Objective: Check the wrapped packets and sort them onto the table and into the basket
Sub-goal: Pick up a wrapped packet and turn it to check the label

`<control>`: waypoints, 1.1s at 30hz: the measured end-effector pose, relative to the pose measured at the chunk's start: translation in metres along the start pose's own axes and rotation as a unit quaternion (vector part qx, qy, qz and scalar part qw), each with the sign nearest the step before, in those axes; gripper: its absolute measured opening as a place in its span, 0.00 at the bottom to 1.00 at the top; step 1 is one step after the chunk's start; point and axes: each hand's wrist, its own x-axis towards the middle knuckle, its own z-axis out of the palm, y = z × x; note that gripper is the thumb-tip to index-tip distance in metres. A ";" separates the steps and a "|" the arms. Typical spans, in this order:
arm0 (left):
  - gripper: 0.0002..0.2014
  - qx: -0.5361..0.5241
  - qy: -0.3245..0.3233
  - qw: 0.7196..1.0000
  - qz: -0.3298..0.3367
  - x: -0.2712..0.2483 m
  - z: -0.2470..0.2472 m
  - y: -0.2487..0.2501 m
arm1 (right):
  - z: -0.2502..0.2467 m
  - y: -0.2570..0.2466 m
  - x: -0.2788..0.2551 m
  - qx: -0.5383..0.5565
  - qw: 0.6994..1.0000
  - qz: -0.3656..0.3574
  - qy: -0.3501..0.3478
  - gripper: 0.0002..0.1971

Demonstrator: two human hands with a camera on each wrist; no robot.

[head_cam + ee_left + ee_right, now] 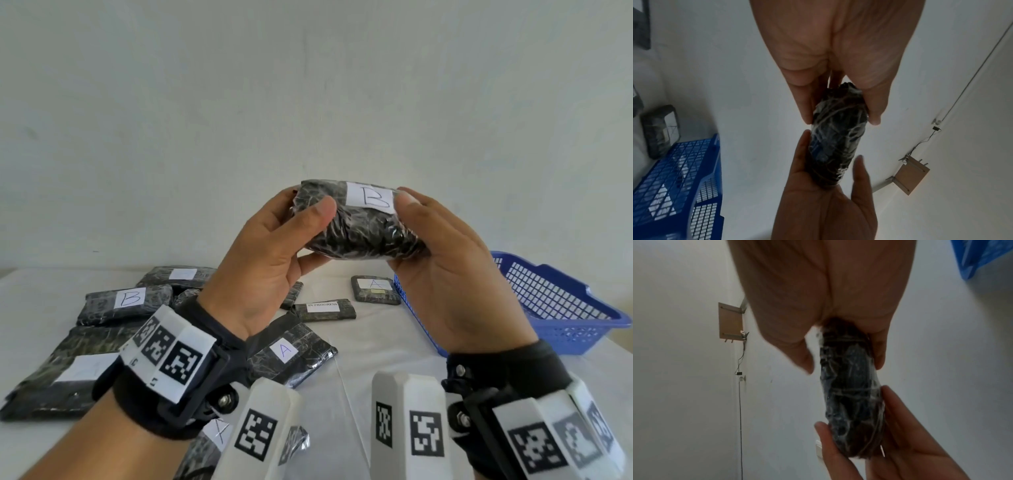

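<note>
Left fingers: left hand [270,260] grips one end of the held packet [359,226], thumb across the near face, fingers curled behind.
Right fingers: right hand [448,274] grips the other end, thumb tip beside the white "B" label [370,198], fingers wrapped behind.
Held packet: dark, film-wrapped, lifted clear above the table [370,346], level between both hands.
Below the hands: an "IN PROGRESS" packet [323,310] and a small "A" packet [375,289] lie apart on the cloth.
Left side: a "B" packet [125,303], a large flat packet [65,373] and a second "A" packet [291,356] crowd close together, partly hidden by the left wrist.
Basket: blue basket [555,301] at the right table edge, just beside the small "A" packet.
Surface: white cloth.
Room: plain pale wall [308,85]; a wooden bracket [910,175] with a cable is fixed to it.
</note>
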 end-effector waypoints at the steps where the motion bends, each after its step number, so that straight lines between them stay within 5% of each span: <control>1: 0.21 -0.004 0.008 1.000 0.010 0.001 0.000 0.000 | -0.001 -0.002 0.000 0.000 1.000 0.003 -0.012 0.26; 8: 0.20 0.048 0.006 0.998 0.027 -0.001 0.000 0.000 | 0.003 -0.001 -0.002 -0.057 0.998 -0.006 0.015 0.21; 13: 0.23 0.057 0.017 0.998 0.021 -0.001 0.000 0.002 | -0.001 -0.010 -0.005 -0.128 0.992 0.012 -0.012 0.35; 17: 0.28 0.072 0.003 0.997 0.002 -0.002 -0.001 0.006 | -0.001 -0.007 -0.005 -0.161 0.987 -0.008 0.001 0.32; 21: 0.18 0.077 0.002 0.997 0.000 0.000 -0.006 0.002 | -0.001 -0.006 -0.004 -0.186 0.983 0.005 0.000 0.35; 25: 0.26 0.113 0.013 0.993 0.016 0.001 -0.004 -0.001 | -0.006 -0.009 -0.004 -0.148 0.989 0.019 -0.011 0.29; 33: 0.19 0.126 -0.018 0.992 0.024 0.000 -0.006 -0.002 | -0.003 -0.009 -0.006 -0.150 0.988 0.016 -0.025 0.26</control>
